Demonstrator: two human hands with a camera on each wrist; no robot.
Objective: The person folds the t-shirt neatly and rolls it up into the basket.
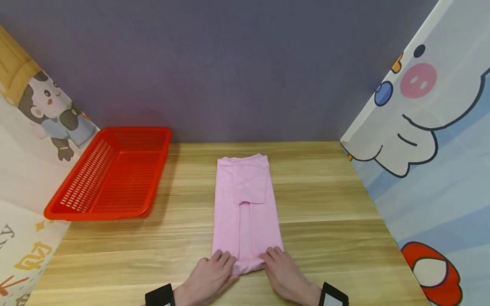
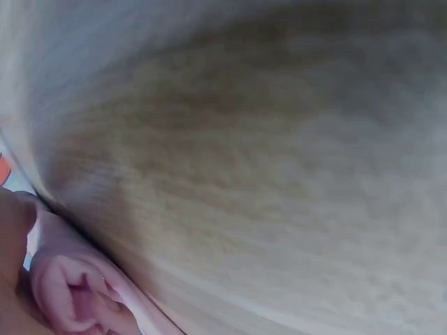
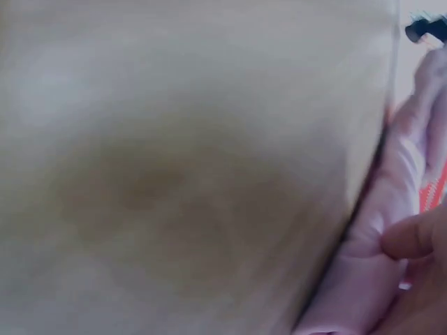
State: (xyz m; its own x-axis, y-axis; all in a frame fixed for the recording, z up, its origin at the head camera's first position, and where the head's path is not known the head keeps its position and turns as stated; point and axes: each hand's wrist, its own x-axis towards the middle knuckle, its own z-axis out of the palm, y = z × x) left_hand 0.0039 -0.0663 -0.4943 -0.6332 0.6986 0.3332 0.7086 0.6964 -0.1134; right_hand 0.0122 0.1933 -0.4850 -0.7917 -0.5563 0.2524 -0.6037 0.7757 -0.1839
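A pink shirt (image 1: 226, 212), folded into a long narrow strip, lies on the table with what looks like a sleeve laid flat near its far end. Its near end is turned up into a small roll (image 1: 248, 266). At the left of that roll my left hand (image 1: 214, 272) grips the cloth with bent fingers; my right hand (image 1: 283, 272) pinches the right end. The left wrist view shows the spiral end of the roll (image 2: 56, 293) beside the fingers. In the right wrist view, a digit (image 3: 415, 236) presses into the rolled cloth (image 3: 367, 262).
A red plastic basket (image 1: 155, 187) with slotted sides stands at the left of the wooden table (image 1: 325, 204). A grey panel (image 1: 229, 72) rises behind the table. Cartoon-printed sheets (image 1: 451, 178) border both sides.
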